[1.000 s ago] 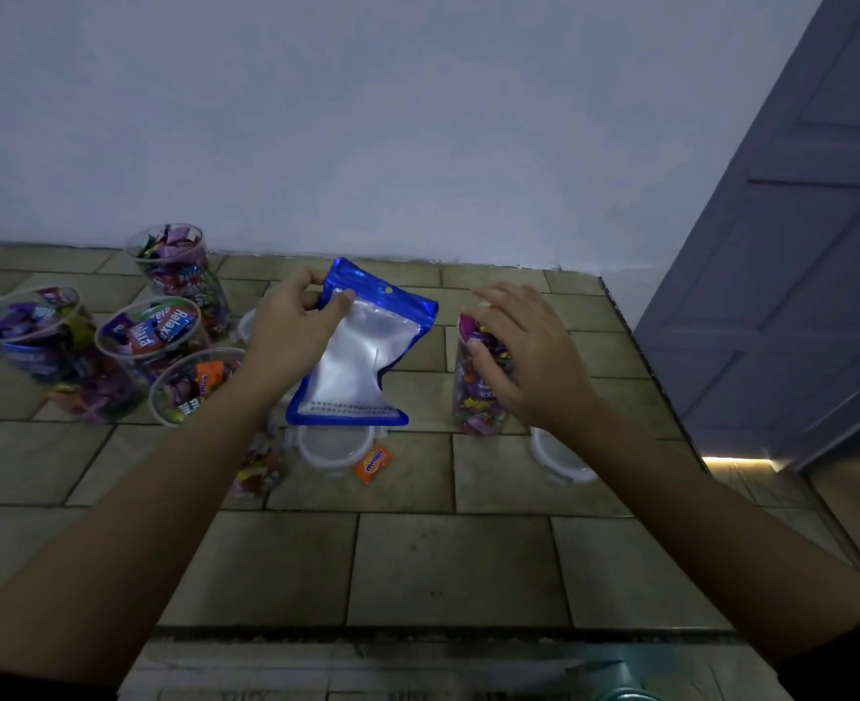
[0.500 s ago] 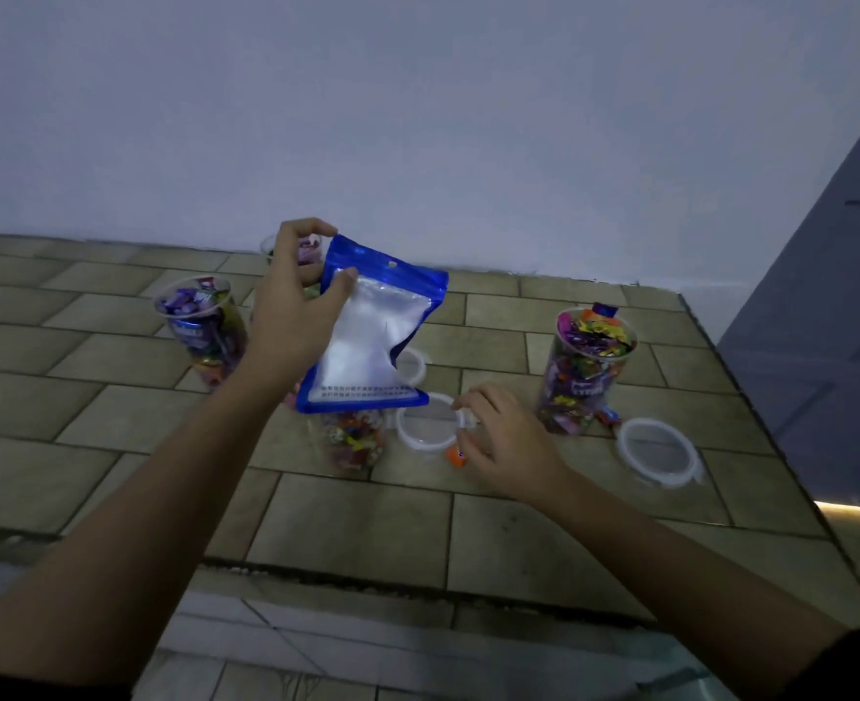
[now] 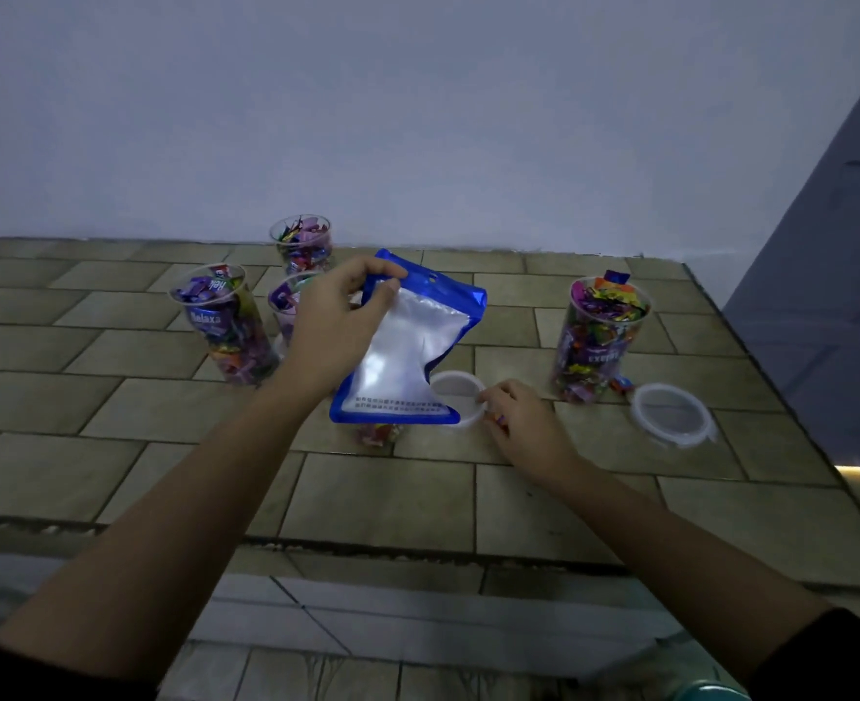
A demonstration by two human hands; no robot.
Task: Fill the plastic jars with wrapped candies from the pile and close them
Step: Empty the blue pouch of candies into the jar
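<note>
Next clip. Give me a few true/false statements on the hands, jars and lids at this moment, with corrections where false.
1. The left hand holds the pouch up by its top. True.
2. The right jar has its lid on. False: it stands open, and a lid lies beside it.
3. The right hand is down at the middle lid. True.
4. The left jars are empty. False: they hold candies.
</note>
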